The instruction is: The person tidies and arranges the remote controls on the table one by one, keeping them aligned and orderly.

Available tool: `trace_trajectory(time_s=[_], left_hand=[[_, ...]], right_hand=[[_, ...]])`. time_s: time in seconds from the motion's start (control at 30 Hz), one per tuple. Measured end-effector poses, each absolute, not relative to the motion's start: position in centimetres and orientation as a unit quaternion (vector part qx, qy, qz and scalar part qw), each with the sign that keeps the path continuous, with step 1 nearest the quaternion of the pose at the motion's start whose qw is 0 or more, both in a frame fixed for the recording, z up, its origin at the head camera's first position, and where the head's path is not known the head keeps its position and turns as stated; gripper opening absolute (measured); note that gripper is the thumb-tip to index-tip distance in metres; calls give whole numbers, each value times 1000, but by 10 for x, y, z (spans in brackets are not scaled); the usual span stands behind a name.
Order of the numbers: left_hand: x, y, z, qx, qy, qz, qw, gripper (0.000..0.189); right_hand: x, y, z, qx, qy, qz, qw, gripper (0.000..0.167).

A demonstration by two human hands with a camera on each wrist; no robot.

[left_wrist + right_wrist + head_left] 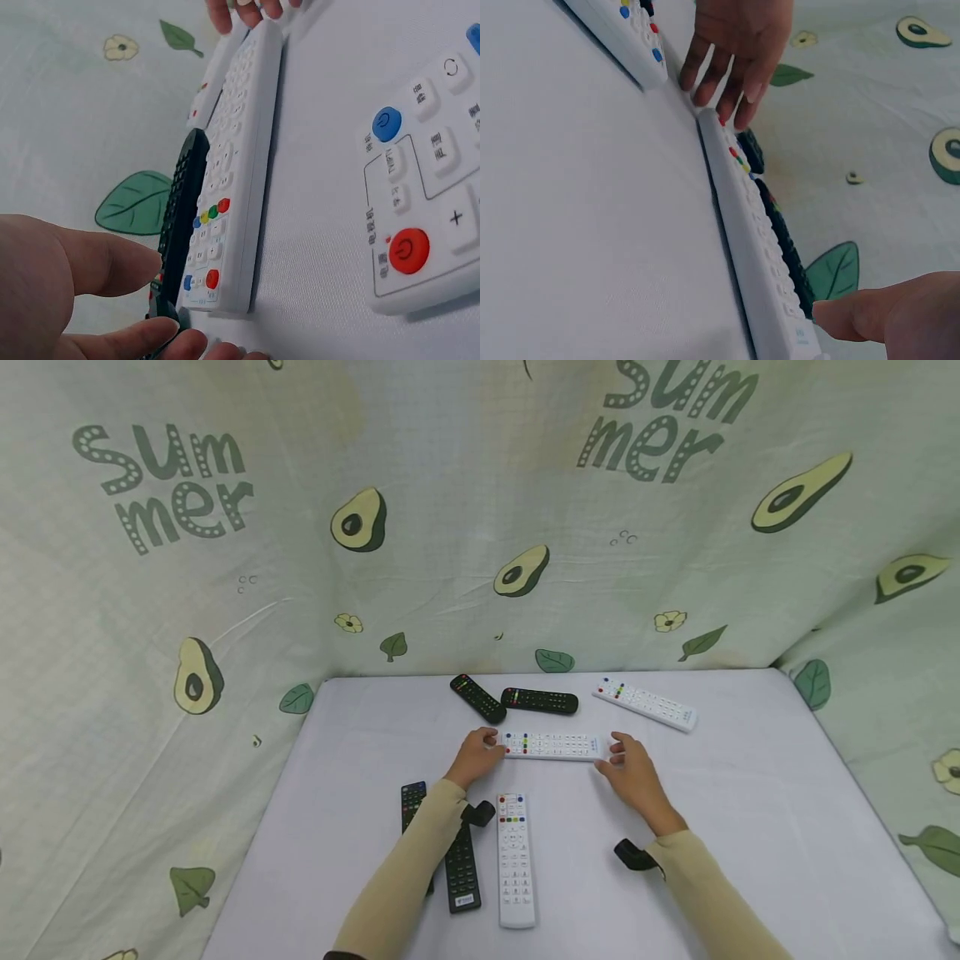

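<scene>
A white remote control [551, 746] with coloured buttons lies crosswise on the table between the two hands. My left hand [478, 758] is at its left end, beside the power button, thumb and fingers spread around that end. At the opposite end is my right hand [636, 781], its fingers loosely bent and parted from the thumb. In the left wrist view, a gap shows between the left thumb [112, 259] and the white remote. The right thumb [855, 315] points toward the remote's far end in the right wrist view. Neither hand grips anything.
Behind lie two black remotes [477, 697] and another white remote [647, 703]. Nearer, a white remote [516, 872] lies lengthwise beside a black remote [462, 870]; a further black remote [413, 800] is partly under the left sleeve. Patterned cloth [442, 627] hangs behind the white table [750, 827].
</scene>
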State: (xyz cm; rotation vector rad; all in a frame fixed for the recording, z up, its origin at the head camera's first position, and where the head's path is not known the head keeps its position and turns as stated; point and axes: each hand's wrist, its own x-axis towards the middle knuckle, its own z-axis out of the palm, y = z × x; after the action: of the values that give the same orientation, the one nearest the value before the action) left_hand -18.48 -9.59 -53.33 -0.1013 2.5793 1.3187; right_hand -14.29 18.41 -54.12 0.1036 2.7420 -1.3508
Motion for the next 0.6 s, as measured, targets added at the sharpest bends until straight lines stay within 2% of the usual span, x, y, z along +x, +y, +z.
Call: trace_trajectory(time_s=[0.4, 0.6], left_hand=[[-186, -84, -535, -58, 869, 473, 130, 53], [-186, -82, -537, -60, 854, 501, 125, 55]], right_hand=[[-166, 175, -545, 34, 903, -423, 76, 69], [-166, 173, -546, 33, 905, -417, 76, 64]])
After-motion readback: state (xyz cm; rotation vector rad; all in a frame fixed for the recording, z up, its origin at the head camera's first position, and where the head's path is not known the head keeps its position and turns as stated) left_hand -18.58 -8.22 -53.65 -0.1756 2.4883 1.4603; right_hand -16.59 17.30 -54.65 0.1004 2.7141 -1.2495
